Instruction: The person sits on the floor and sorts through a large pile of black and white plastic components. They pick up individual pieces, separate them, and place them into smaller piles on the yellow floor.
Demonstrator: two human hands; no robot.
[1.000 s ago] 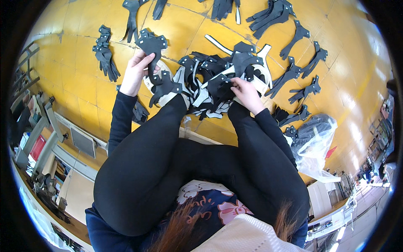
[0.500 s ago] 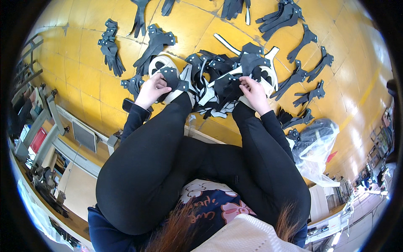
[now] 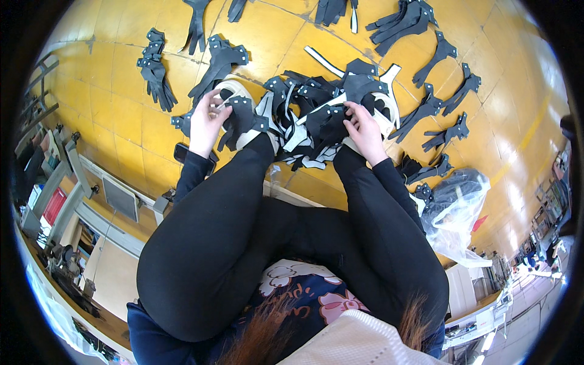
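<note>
Up close a white mask (image 3: 359, 337) juts in along the lower edge, reddish-brown hair (image 3: 261, 325) trailing beside it, over a dark blue top (image 3: 304, 304) with a pink and white print. Beyond that come the black-clad legs (image 3: 201, 243), knees wide, and now the hands! The left hand (image 3: 208, 125) hovers by the left shoe, fingers loosely curled and parted from the thumb, thumb tip right at the edge of the left piece (image 3: 244, 118), black and studded with pale squares, which lies over that shoe. Across goes the right hand (image 3: 365, 129), fingertips bent at the edge of the right piece (image 3: 325, 126), another black one, on top of the pile; whether they pinch it, I cannot tell. That pile (image 3: 296, 137), black with white strips, sits between the pale shoes (image 3: 243, 90). Beside the left sleeve rests a dark phone (image 3: 180, 152); out right, a clear plastic bag (image 3: 453, 222) holds something dark. Farther on, more black bundles (image 3: 401, 24) fan out in an arc across the yellow floor (image 3: 274, 42), and way out left stands a metal frame (image 3: 42, 88)
</note>
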